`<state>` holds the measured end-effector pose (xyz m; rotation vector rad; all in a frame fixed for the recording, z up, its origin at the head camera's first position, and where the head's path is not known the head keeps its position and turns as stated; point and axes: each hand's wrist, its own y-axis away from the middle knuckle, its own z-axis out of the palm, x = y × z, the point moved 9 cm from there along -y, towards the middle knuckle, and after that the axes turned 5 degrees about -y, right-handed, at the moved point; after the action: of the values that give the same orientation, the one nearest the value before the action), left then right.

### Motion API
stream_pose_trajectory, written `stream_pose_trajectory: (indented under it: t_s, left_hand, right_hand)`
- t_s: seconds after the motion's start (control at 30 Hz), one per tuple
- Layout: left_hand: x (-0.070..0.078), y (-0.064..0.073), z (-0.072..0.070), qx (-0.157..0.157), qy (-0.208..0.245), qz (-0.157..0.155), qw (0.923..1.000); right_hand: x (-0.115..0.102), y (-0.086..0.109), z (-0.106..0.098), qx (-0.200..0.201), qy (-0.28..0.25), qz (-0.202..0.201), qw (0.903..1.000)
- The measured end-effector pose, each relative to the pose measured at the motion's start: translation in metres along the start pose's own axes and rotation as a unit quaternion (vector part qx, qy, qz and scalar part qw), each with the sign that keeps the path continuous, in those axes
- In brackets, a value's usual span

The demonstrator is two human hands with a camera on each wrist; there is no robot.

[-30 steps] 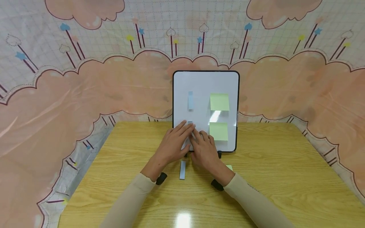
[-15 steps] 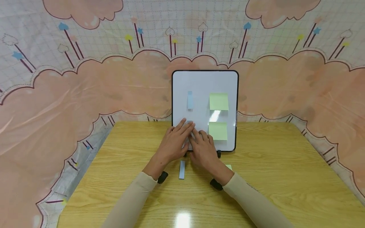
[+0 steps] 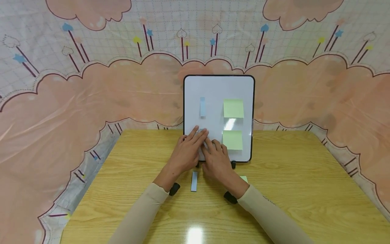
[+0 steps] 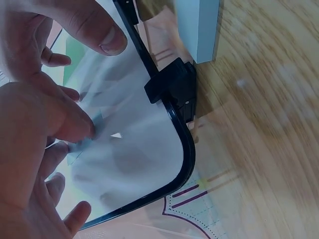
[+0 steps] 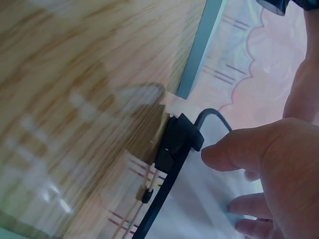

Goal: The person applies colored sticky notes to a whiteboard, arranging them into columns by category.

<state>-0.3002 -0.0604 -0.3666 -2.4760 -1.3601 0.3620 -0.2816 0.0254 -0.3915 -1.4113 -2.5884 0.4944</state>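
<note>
A small whiteboard stands on black feet and leans back slightly. My left hand reaches over its lower left part, fingers extended against a narrow light-blue sticky strip. Its top edge shows past the fingertips in the head view; the rest is mostly covered. Beside it, my right hand touches the same area with its fingertips, the fingers slightly bent. The two hands meet at the fingertips. Higher on the board hangs another blue strip.
Two pale green sticky notes, an upper one and a lower one, hang on the board's right half. A pad of blue strips lies on the wooden table before the board. Partly behind the right wrist lies a green pad.
Both hands stay nearly in place at the lower blue strip. The left fingertips have shifted slightly upward, and the left thumb has drawn in from the board's lower edge.
</note>
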Motion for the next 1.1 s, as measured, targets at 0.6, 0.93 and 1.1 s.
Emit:
stream_pose_trajectory:
  t_s: [0.6, 0.93, 1.1]
  left_hand:
    - [-0.008, 0.004, 0.0, -0.008, -0.031, -0.021, 0.9993]
    - [-0.008, 0.007, -0.001, -0.001, -0.034, -0.018, 0.9993]
    - [-0.006, 0.01, 0.0, 0.002, -0.039, -0.015, 0.9991]
  right_hand:
    - [0.001, 0.0, 0.0, 0.0, 0.008, -0.002, 1.0]
    - [-0.001, 0.002, -0.003, 0.027, 0.025, -0.016, 0.9992]
    - [-0.002, 0.005, -0.004, 0.034, 0.03, -0.02, 0.9988]
